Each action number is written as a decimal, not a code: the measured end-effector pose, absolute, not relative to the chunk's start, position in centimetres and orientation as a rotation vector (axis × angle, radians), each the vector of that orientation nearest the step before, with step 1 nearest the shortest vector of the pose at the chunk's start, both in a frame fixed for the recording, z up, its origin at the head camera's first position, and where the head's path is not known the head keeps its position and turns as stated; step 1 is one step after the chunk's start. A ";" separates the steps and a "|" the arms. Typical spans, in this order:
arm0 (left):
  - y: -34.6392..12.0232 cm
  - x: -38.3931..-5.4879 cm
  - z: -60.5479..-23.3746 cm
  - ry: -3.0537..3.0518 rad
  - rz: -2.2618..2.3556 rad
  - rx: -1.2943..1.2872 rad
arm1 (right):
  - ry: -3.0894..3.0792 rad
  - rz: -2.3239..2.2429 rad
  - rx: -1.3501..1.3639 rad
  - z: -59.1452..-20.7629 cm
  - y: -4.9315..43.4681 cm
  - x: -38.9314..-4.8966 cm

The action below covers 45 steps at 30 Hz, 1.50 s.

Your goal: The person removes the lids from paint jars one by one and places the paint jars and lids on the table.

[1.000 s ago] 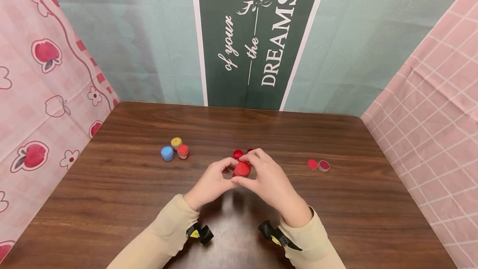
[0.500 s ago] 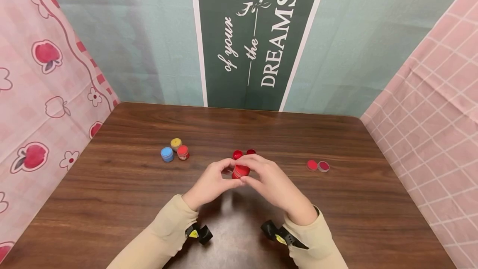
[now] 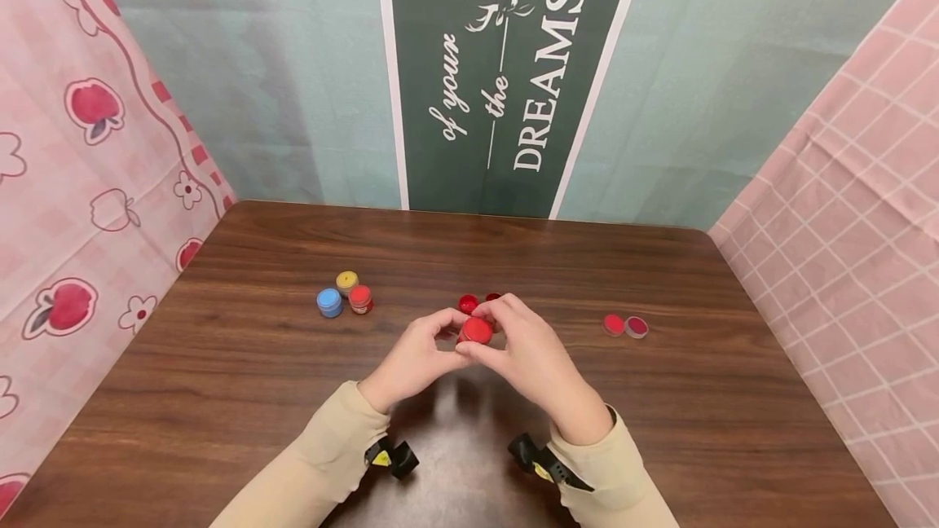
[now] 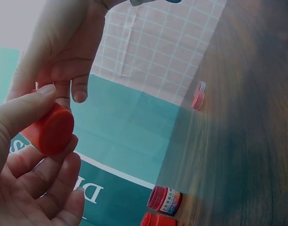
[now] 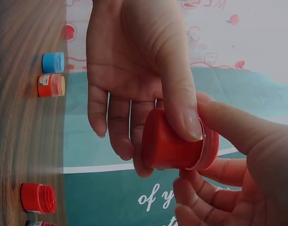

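Observation:
Above the middle of the table, both hands hold a small red paint jar (image 3: 477,331) between them. My left hand (image 3: 418,357) grips the jar's red body (image 5: 165,141), thumb laid along its side. From the other side my right hand (image 3: 534,361) pinches the clear-rimmed lid (image 5: 211,149) between thumb and fingers. In the right wrist view the jar lies sideways with its lid on. Just beyond the hands stand a lidless red jar (image 3: 468,303) and a darker red one (image 4: 165,199), the latter partly covered by my right fingers in the head view.
To the left, a blue jar (image 3: 329,302), a yellow-topped jar (image 3: 347,282) and a red jar (image 3: 360,300) stand clustered, lids on. Two round lids, one bright red (image 3: 614,324) and one dark red (image 3: 637,327), lie on the brown table (image 3: 697,414) at right. Curtains hang around it.
My right hand turned over the lid, covering more of it half a second ago, then turned back to show the red top again. My left hand stays nearly still around the jar.

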<state>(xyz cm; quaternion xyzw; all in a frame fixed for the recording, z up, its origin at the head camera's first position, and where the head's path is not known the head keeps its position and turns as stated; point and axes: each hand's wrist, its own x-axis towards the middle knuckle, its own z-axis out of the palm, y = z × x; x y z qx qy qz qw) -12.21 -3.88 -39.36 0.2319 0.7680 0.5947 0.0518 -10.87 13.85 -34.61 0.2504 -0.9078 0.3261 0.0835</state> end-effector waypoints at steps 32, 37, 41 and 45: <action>-3.9 -12.0 -39.1 2.328 1.781 0.660 | -2.674 1.081 0.964 -34.0 14.5 -10.8; -4.0 -12.0 -39.1 2.337 1.776 0.672 | -2.611 1.165 1.134 -33.9 15.0 -10.9; -3.9 -12.0 -39.1 2.349 1.763 0.699 | -2.613 1.156 1.039 -34.0 14.7 -10.8; -3.8 -12.0 -39.0 2.328 1.778 0.702 | -2.675 1.015 0.830 -34.2 14.1 -10.6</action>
